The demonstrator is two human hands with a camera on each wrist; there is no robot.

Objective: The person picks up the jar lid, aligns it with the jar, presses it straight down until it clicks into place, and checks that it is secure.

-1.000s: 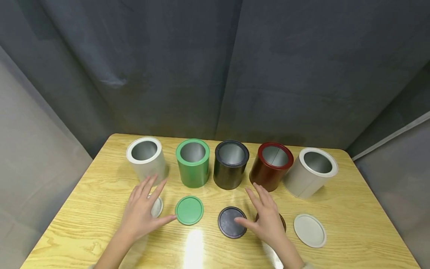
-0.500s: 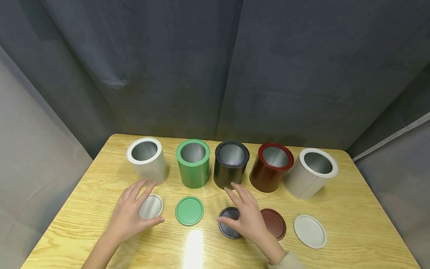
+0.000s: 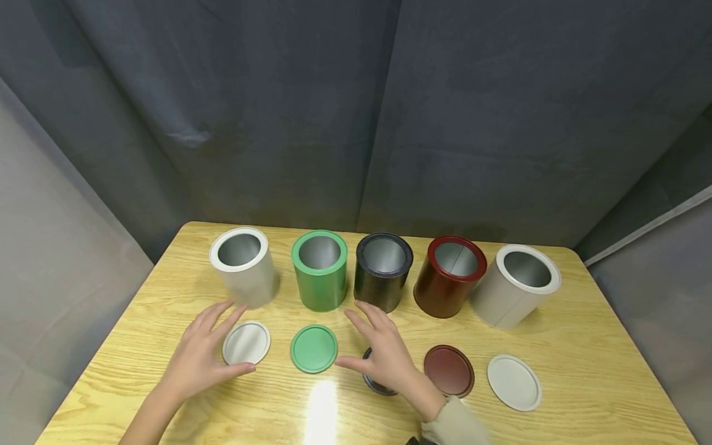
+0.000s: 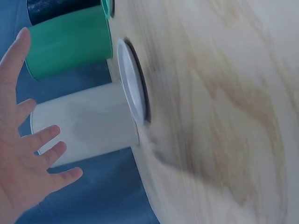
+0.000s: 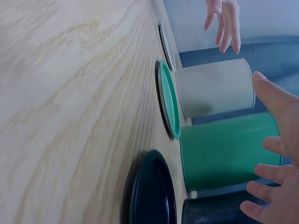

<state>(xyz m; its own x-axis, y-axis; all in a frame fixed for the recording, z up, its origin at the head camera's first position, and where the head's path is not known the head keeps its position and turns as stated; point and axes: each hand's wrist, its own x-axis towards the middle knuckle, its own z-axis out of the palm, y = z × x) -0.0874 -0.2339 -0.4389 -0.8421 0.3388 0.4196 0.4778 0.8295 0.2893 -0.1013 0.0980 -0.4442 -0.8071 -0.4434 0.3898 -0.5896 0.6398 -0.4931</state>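
Head view: five lidless cans stand upright in a row along the far side of the wooden bench, their open mouths facing up, and five round lids lie flat in a second row on the near side of them. Taking the green can as the landmark: the white can stands just left of it, the black can just right, then the dark red can, and farthest right the grey-white can.

The green lid lies flat directly in front of the green can, apart from it. The left hand hovers left of that lid, fingers spread and relaxed, grasping nothing; its thumb and fingers lie around the left edge of the white lid, which sits in front of the white can. Whether the thumb touches the lid cannot be told.

The right hand is released too, fingers straight and spread, held just right of the green lid and above the black lid, covering most of it. The dark red lid and the grey-white lid lie farther right of the green can, uncovered.

In the right wrist view the black lid rests flat on the wood with the green lid beyond it.
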